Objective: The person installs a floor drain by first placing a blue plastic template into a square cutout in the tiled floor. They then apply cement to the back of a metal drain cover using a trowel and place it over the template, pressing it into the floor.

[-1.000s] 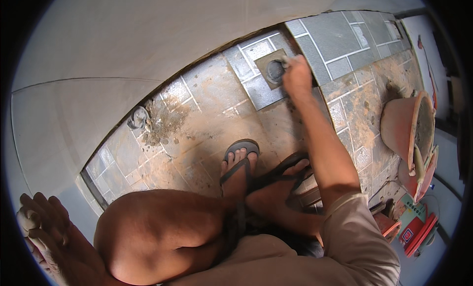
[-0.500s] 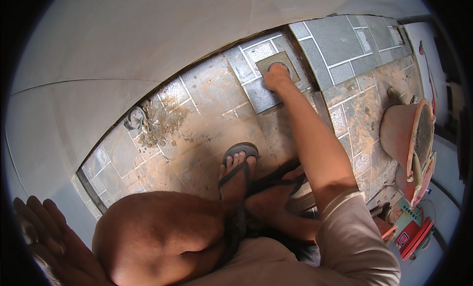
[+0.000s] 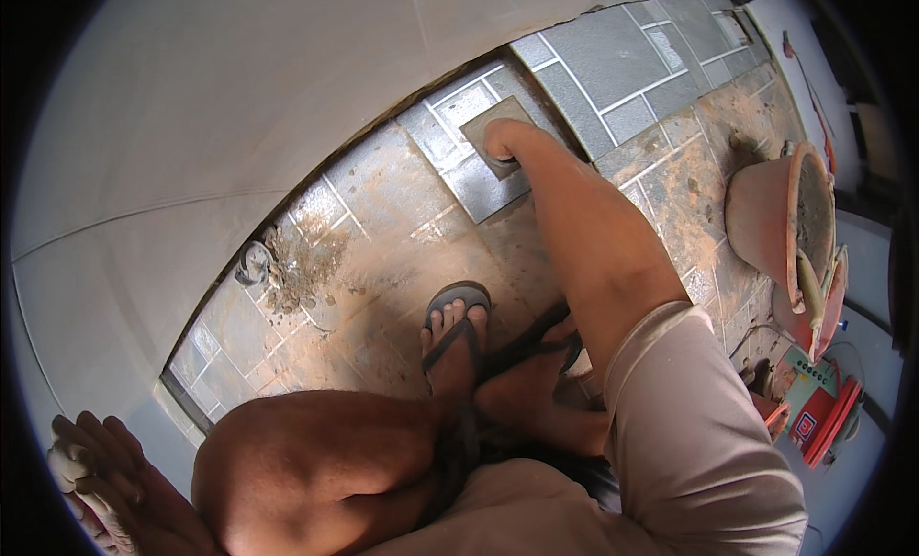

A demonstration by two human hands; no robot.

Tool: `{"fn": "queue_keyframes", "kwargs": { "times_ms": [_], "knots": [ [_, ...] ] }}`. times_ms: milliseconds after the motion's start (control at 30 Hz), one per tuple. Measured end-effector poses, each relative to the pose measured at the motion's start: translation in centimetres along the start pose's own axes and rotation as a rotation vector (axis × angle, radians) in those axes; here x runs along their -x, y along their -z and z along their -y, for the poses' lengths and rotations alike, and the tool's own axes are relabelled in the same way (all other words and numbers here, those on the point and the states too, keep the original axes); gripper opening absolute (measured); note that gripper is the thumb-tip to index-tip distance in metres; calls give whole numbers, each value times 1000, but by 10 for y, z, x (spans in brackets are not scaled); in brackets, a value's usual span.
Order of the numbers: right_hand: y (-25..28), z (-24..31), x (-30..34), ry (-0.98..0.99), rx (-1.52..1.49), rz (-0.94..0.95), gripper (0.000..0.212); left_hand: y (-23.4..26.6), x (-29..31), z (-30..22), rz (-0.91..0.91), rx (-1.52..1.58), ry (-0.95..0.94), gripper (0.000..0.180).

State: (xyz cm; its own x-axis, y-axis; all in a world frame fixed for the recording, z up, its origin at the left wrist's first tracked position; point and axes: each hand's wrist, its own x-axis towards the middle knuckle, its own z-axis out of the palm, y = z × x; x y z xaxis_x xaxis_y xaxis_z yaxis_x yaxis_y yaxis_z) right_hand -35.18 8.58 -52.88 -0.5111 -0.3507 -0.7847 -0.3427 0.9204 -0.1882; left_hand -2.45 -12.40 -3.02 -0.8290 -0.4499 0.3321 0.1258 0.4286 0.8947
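My right hand [image 3: 509,140] is closed on a square grey-brown plate [image 3: 483,122], at a dark round part near its middle. My fingers partly hide that part, and I cannot tell its exact shape. The plate lies flat over a grey patterned floor tile [image 3: 488,194], whose near corner stands out over the dusty floor. At the lower left, beside my bent knee [image 3: 306,451], my left hand [image 3: 115,484] is raised off the floor. Its fingers look coated with grey dust and are partly bent, with nothing in them.
A pale wall [image 3: 239,106] borders the tiles. Crumbled mortar [image 3: 297,273] lies beside a small round container [image 3: 255,263]. To the right stand a reddish bucket [image 3: 766,216] and a red-and-green machine [image 3: 814,403]. My sandalled foot [image 3: 455,331] is on the floor.
My right hand and the square plate have shifted left across the tile, and the plate has turned a little. My left hand's fingers are more bent. The whole view has also shifted slightly.
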Motion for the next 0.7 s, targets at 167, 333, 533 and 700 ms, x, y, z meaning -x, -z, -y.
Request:
{"fn": "queue_keyframes", "kwargs": {
  "times_ms": [167,333,533,700],
  "knots": [
    [12,13,49,62,180,75,34,-9,5,2,-119,-55,35,11],
    [28,-9,64,111,100,-65,32,2,2,6,-20,-1,-8,13],
    [34,-18,78,193,-31,-147,23,83,20,-4,243,27,222,34],
    [38,7,140,174,-190,-265,14,48,38,-11,-130,-141,315,28]
  ]
}}
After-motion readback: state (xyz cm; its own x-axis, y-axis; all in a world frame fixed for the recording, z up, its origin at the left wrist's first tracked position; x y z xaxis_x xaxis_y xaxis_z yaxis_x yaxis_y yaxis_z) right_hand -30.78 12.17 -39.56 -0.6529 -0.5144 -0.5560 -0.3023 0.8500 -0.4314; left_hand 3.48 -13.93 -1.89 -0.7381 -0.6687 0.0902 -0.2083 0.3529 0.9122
